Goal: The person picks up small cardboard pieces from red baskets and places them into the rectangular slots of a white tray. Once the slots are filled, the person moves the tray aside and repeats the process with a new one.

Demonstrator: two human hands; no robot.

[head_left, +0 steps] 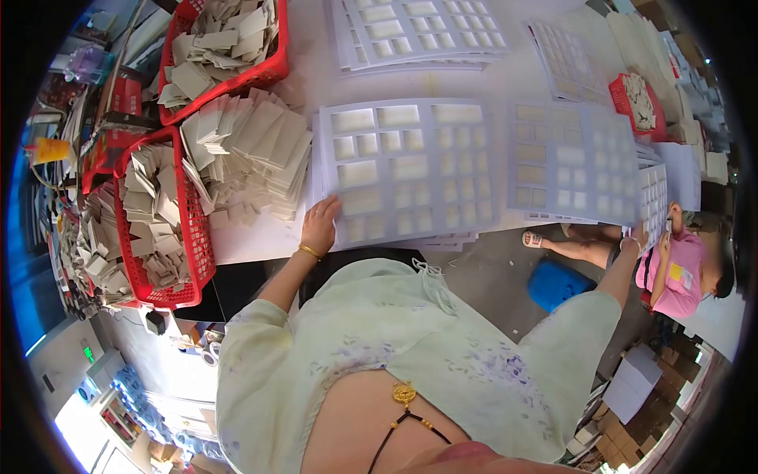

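Note:
A white cut-out sheet [379, 171] with rows of rectangular windows tops a stack at the near edge of the table. My left hand [320, 224] rests at its lower left edge, fingers lying against the border. Far to the right, my right hand [637, 232] is closed at the lower right corner of another white cut-out sheet [588, 150], its fingers small and partly hidden. That sheet overlaps others beneath it. Beside my right hand, a narrower-looking windowed sheet [652, 193] extends toward a person in pink [677, 276].
Red baskets [204, 237] full of grey board pieces stand left, with loose board pieces [257, 146] fanned beside them. More windowed sheets [422, 31] lie at the back. A small red basket [624, 103] sits far right. A blue stool-like object [557, 284] is on the floor.

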